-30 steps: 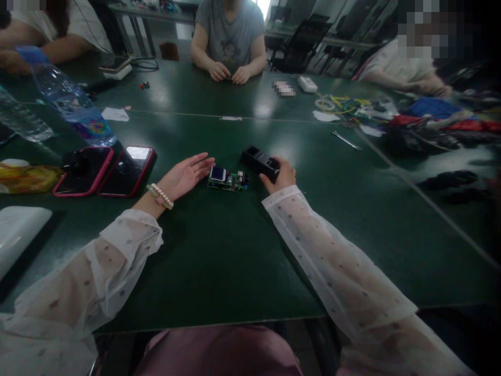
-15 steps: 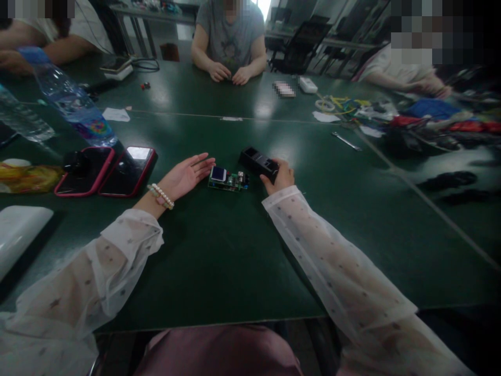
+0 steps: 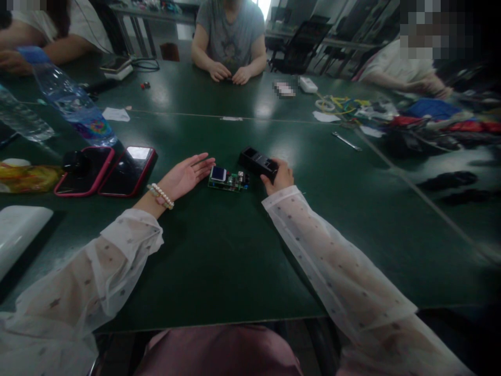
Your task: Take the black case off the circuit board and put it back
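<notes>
A: What have your fingers got?

B: Your right hand (image 3: 280,177) is grasping the near end of the black case (image 3: 256,159), thumb on the near side. Your left hand (image 3: 183,181) holds nothing: palm turned up, fingers loosely stretched toward the circuit board (image 3: 229,181). Whether those fingertips touch it, you can't tell from here.

A: And where does the board sit?

B: Flat on the worktop (image 3: 219,261), between your hands, its right end just beside the case.

A: How much room do you have?

B: The widest stretch of worktop is on your side, down to the near edge. Beyond the case it runs on to a pale seam (image 3: 188,116). On your left, a red-rimmed phone (image 3: 127,172) lies near your wrist; on your right, a wrench (image 3: 346,141) lies well apart from your hand.

A: How do the pieces look?

B: Your board is green, with a small dark screen (image 3: 218,174) at its left end and dark parts at its right. Your case is long and boxy, slanting away leftward, with a dark rectangle near its far end.
</notes>
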Action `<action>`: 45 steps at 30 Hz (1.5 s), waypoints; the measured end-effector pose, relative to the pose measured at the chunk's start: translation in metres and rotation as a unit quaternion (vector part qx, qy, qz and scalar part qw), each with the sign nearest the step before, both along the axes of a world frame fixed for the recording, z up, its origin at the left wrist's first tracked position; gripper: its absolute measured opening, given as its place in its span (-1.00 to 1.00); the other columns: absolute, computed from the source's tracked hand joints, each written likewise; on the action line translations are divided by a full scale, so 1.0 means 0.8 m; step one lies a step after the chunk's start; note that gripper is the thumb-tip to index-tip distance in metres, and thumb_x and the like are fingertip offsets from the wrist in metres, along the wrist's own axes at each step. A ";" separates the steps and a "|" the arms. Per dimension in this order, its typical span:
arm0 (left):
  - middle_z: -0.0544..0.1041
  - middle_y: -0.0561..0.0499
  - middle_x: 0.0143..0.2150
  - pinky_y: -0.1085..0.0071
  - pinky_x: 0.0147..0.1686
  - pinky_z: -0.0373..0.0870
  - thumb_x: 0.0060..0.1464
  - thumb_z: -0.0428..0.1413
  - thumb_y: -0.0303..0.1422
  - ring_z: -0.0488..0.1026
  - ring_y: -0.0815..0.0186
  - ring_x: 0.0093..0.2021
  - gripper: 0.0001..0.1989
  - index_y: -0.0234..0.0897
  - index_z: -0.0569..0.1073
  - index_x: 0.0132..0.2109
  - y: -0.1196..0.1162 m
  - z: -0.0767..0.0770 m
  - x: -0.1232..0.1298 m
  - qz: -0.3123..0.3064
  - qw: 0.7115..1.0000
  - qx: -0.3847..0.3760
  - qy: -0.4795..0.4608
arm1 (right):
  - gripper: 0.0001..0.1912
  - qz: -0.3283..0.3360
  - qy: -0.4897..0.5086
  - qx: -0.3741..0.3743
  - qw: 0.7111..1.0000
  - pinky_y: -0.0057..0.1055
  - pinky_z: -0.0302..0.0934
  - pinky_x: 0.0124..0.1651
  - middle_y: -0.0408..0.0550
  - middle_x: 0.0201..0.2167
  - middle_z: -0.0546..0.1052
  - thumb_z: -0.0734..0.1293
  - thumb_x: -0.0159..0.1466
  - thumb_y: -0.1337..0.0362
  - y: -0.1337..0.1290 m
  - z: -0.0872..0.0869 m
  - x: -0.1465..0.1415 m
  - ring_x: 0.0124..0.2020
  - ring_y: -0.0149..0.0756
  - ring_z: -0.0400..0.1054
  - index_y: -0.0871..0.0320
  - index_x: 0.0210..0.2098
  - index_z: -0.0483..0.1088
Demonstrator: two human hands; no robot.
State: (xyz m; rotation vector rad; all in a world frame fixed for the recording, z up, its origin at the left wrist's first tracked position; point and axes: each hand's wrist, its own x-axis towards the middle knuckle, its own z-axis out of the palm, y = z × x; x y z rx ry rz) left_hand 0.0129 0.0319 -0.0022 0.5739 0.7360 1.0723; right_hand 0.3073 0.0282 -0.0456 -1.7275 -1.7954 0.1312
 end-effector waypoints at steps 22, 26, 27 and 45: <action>0.58 -0.14 0.00 0.42 -0.01 0.46 0.31 -0.03 -0.44 0.54 0.30 0.00 -0.70 -0.32 0.44 0.12 0.001 -0.001 0.000 0.003 1.000 -0.003 0.010 | -0.34 0.006 0.009 -0.005 1.000 0.19 0.17 0.15 0.18 0.15 0.35 0.30 0.13 0.24 -0.001 0.002 -0.001 0.15 0.20 0.24 0.09 0.22 0.14; 0.58 -0.15 0.01 0.43 -0.02 0.46 0.32 -0.03 -0.44 0.53 0.30 0.01 -0.71 -0.33 0.45 0.10 0.001 -0.001 0.000 0.001 1.000 -0.001 0.007 | -0.35 0.011 0.005 0.000 1.000 0.17 0.19 0.14 0.17 0.15 0.36 0.33 0.12 0.19 -0.003 0.004 -0.001 0.14 0.20 0.25 0.12 0.20 0.17; 0.58 -0.15 0.01 0.43 -0.02 0.47 0.32 -0.04 -0.44 0.53 0.30 0.01 -0.72 -0.33 0.46 0.09 0.001 -0.001 0.000 -0.001 1.000 0.002 0.005 | -0.34 0.011 0.004 0.000 1.000 0.17 0.19 0.14 0.18 0.14 0.36 0.34 0.12 0.18 -0.003 0.004 -0.001 0.15 0.19 0.25 0.13 0.19 0.18; 0.59 -0.15 -0.02 0.43 -0.01 0.47 0.32 -0.04 -0.45 0.54 0.30 0.00 -0.72 -0.35 0.47 0.07 0.002 -0.002 0.000 0.001 1.000 0.006 0.004 | -0.35 0.011 0.000 0.006 1.000 0.19 0.22 0.11 0.17 0.14 0.37 0.36 0.12 0.20 -0.001 0.000 0.001 0.15 0.22 0.24 0.13 0.19 0.18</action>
